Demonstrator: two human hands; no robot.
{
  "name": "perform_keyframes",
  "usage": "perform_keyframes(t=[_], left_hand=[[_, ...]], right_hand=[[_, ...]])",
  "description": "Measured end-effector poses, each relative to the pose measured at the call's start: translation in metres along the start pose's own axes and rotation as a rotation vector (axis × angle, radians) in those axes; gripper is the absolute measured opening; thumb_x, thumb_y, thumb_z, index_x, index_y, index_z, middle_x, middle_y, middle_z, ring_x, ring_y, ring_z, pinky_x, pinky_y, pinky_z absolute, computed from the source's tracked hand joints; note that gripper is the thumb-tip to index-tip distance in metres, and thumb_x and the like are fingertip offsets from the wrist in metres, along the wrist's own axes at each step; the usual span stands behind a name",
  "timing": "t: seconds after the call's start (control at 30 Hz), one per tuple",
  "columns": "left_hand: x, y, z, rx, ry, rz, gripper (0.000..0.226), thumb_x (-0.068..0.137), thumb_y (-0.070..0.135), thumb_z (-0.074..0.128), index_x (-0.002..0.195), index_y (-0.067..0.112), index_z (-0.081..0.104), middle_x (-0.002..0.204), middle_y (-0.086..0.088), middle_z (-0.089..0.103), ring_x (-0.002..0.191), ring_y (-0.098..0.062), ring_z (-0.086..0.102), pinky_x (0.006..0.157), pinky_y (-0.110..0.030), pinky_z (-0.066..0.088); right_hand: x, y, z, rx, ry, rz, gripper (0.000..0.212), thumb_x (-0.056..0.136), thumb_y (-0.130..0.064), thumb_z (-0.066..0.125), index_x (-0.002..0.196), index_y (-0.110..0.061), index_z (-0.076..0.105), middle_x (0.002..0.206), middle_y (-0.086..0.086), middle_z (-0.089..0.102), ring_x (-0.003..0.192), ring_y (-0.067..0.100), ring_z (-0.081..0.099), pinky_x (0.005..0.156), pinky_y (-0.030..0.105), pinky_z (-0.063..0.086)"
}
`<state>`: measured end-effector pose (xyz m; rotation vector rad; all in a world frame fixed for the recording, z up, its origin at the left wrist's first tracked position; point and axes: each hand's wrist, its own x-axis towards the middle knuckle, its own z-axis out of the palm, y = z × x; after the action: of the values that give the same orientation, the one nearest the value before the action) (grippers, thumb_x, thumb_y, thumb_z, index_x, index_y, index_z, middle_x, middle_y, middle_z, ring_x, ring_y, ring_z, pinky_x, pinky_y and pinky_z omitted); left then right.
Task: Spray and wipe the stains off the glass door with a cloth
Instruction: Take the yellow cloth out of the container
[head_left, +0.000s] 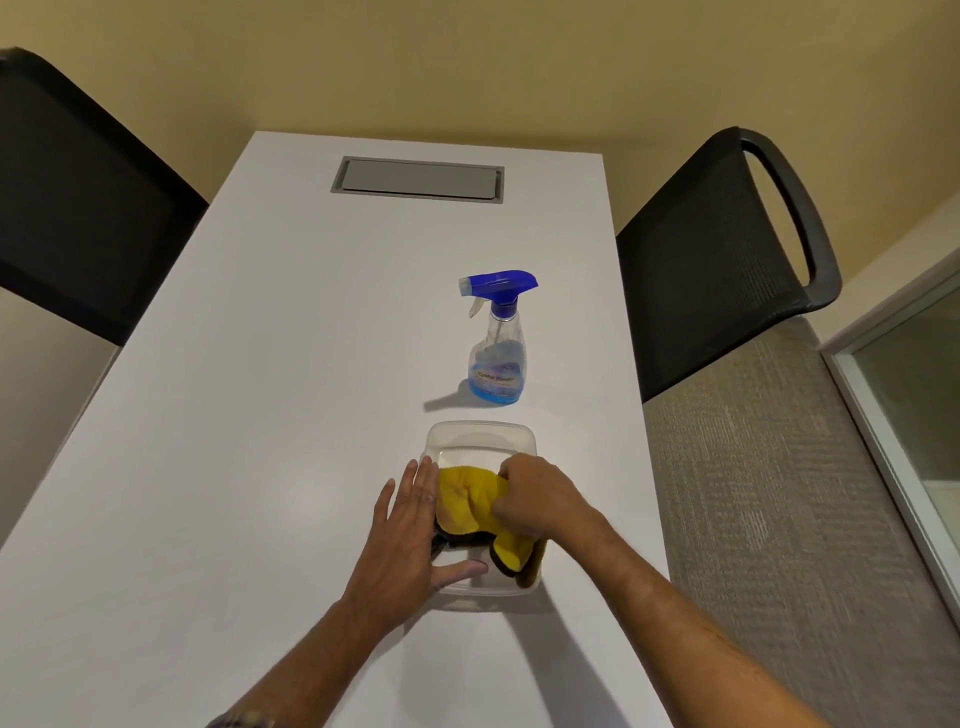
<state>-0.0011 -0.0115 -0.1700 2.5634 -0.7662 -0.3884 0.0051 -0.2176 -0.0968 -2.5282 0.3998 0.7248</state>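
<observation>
One cloth (470, 501) — two hands (537, 496); one bottle (497, 345)

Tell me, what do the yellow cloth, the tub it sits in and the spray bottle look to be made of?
Yellow cloth: soft, plush fabric, probably microfibre; it bunches. Tub: clear, slightly cloudy plastic; the table shows through. Spray bottle: clear glossy plastic, opaque blue trigger head.

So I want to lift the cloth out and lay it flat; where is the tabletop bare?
Bare: the wide white table left of the clear container, and the stretch between the spray bottle and the grey cable hatch. Crowded: the right edge, where both hands, left and right, work the yellow cloth.
</observation>
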Motion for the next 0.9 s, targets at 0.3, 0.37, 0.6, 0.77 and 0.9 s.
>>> perform_keyframes(t=[0.3, 0.37, 0.6, 0.77, 0.9], left_hand=[[-0.010, 0.024, -0.013, -0.195, 0.198, -0.042, 0.109, 0.082, 0.081, 0.053, 0.162, 0.033, -0.002, 0.171, 0.015, 0.001, 0.158, 0.002, -0.007, 0.129, -0.030, 0.007], [-0.019, 0.045, -0.021, -0.322, 0.311, -0.159, 0.093, 0.087, 0.077, 0.048, 0.162, 0.037, 0.010, 0.168, 0.018, 0.014, 0.156, 0.002, 0.006, 0.124, -0.028, 0.016], [-0.038, 0.122, -0.059, -0.820, 0.497, -0.538, 0.051, 0.083, 0.074, 0.049, 0.125, 0.044, 0.051, 0.120, 0.014, 0.063, 0.118, -0.020, 0.064, 0.082, -0.019, 0.051], [-0.034, 0.149, -0.087, -1.271, 0.212, -0.760, 0.070, 0.089, 0.070, 0.053, 0.141, 0.022, 0.054, 0.128, -0.004, 0.070, 0.117, -0.028, 0.069, 0.095, -0.047, 0.060], [-0.039, 0.177, -0.103, -1.778, 0.088, -0.667, 0.081, 0.075, 0.068, 0.062, 0.136, 0.015, 0.059, 0.123, -0.015, 0.076, 0.109, -0.031, 0.076, 0.082, -0.047, 0.063]], right_hand=[[-0.037, 0.028, -0.020, 0.512, -0.041, 0.023, 0.023, 0.080, -0.021, 0.066, 0.103, -0.026, 0.069, 0.103, 0.003, 0.068, 0.093, 0.020, 0.065, 0.083, 0.039, 0.059], [-0.050, 0.029, -0.024, 0.572, -0.032, -0.004, 0.021, 0.080, -0.020, 0.066, 0.100, -0.026, 0.068, 0.100, 0.003, 0.069, 0.091, 0.020, 0.066, 0.078, 0.037, 0.059], [-0.104, 0.015, -0.034, 0.637, 0.192, -0.133, 0.019, 0.086, -0.029, 0.061, 0.104, -0.034, 0.063, 0.095, -0.014, 0.065, 0.087, 0.012, 0.066, 0.069, 0.020, 0.055], [-0.147, 0.007, -0.046, 0.715, 0.337, -0.251, 0.018, 0.090, -0.028, 0.060, 0.102, -0.041, 0.060, 0.096, -0.021, 0.064, 0.089, -0.001, 0.064, 0.060, 0.008, 0.048], [-0.184, 0.002, -0.050, 0.721, 0.427, -0.327, 0.019, 0.095, -0.031, 0.061, 0.112, -0.039, 0.060, 0.104, -0.020, 0.064, 0.095, -0.001, 0.064, 0.075, 0.013, 0.056]])
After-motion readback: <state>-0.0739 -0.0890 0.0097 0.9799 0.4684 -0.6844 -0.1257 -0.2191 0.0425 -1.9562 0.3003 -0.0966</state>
